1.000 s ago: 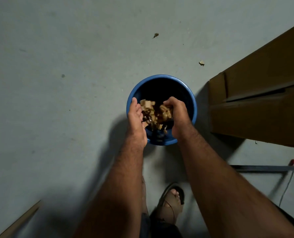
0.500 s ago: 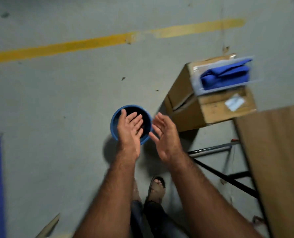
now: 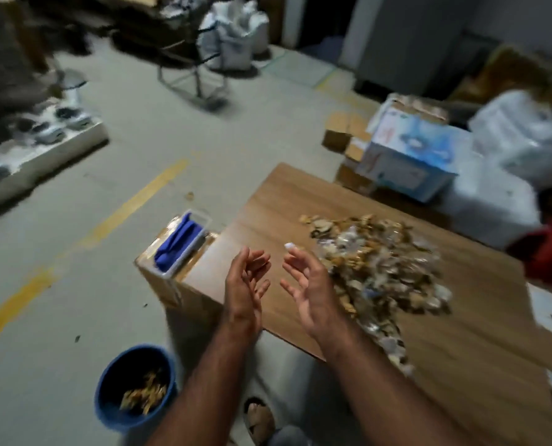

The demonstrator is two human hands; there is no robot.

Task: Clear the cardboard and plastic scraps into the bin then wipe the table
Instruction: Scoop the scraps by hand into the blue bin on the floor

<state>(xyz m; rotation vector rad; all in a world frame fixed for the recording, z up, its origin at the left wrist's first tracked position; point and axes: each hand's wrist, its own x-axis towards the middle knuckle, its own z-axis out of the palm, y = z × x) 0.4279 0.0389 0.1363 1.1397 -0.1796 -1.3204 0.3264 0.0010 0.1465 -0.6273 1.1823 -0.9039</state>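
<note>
A pile of cardboard and plastic scraps lies on the wooden table, spread from its middle toward the near edge. My left hand and my right hand are both empty, fingers apart, palms facing each other above the table's left edge, just left of the pile. The blue bin stands on the floor at lower left with some scraps at its bottom. A blue cloth lies in a clear tray on a cardboard box beside the table's left side.
A yellow line runs across the concrete floor. Boxes and white bags stand behind the table. Something red is at the table's right edge. A metal cart and sacks stand far back. My sandalled foot is below.
My hands dropped the scraps into the bin, opened, and rose from over the bin to the table's edge. The view swung up from the floor to the table and room.
</note>
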